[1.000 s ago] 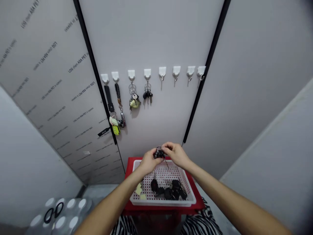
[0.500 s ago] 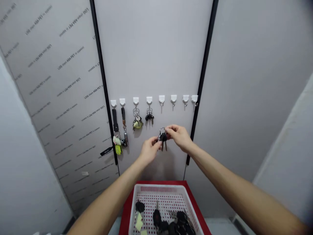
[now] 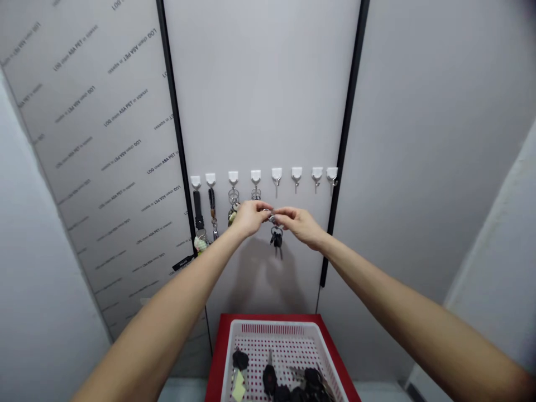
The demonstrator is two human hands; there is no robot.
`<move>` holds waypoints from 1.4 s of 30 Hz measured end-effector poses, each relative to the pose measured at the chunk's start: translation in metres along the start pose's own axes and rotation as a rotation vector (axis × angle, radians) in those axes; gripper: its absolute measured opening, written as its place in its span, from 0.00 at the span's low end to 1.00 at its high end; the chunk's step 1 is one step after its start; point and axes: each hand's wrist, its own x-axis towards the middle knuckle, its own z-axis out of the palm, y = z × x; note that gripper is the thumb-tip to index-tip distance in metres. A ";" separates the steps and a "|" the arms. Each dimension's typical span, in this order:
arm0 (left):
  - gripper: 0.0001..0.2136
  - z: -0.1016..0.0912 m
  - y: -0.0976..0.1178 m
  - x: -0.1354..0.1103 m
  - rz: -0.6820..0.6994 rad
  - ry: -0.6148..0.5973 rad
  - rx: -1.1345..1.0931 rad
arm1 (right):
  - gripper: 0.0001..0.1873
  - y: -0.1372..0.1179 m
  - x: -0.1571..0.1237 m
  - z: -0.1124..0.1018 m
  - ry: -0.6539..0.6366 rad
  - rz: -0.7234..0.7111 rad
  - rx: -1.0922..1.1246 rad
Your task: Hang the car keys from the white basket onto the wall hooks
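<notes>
A bunch of black-headed keys (image 3: pixel 276 239) dangles on metal rings below my fingertips, in front of the grey panel. My left hand (image 3: pixel 251 216) pinches the upper ring from the left. From the right, my right hand (image 3: pixel 300 224) grips the metal ring part just above the keys. Both hands are close together, a little below a bare white hook (image 3: pixel 277 175). My left hand covers most of the keys on the hook to its left and partly hides the yellow-tagged key bunch (image 3: pixel 231 215).
Further left hang a black strap key holder (image 3: pixel 197 209) and a braided key strap (image 3: pixel 212 204). More bare hooks (image 3: pixel 297 174) run to the right. Below, a white plastic basket (image 3: pixel 272 329) on a red surface (image 3: pixel 226 319) contains several black keys and yellow tags.
My left hand has moved up from the keys to the ring. The bunch now hangs below both hands, and my right hand has shifted slightly left.
</notes>
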 end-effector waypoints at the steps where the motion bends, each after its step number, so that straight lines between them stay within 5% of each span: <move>1: 0.06 0.003 0.001 0.001 0.010 -0.002 0.011 | 0.08 0.001 -0.001 0.002 -0.041 0.004 0.031; 11: 0.08 0.014 0.011 0.028 0.067 0.224 -0.067 | 0.07 -0.011 0.038 -0.002 0.258 0.021 0.237; 21: 0.07 0.014 0.000 0.009 0.096 0.087 0.125 | 0.06 0.004 0.063 0.002 0.406 0.160 0.098; 27: 0.08 0.024 -0.051 -0.044 -0.072 -0.118 0.063 | 0.13 0.028 0.022 0.000 0.440 -0.067 -0.358; 29: 0.09 0.035 -0.083 -0.082 -0.169 -0.240 0.072 | 0.13 0.047 -0.015 0.007 0.327 -0.090 -0.478; 32: 0.11 0.053 -0.123 -0.145 -0.312 -0.446 0.223 | 0.12 0.087 -0.085 0.024 -0.104 0.028 -0.577; 36: 0.16 0.067 -0.144 -0.199 -0.320 -0.611 0.427 | 0.12 0.135 -0.162 0.045 -0.586 0.161 -0.706; 42: 0.15 0.072 -0.146 -0.199 -0.437 -0.631 0.384 | 0.10 0.147 -0.182 0.056 -0.647 0.152 -0.816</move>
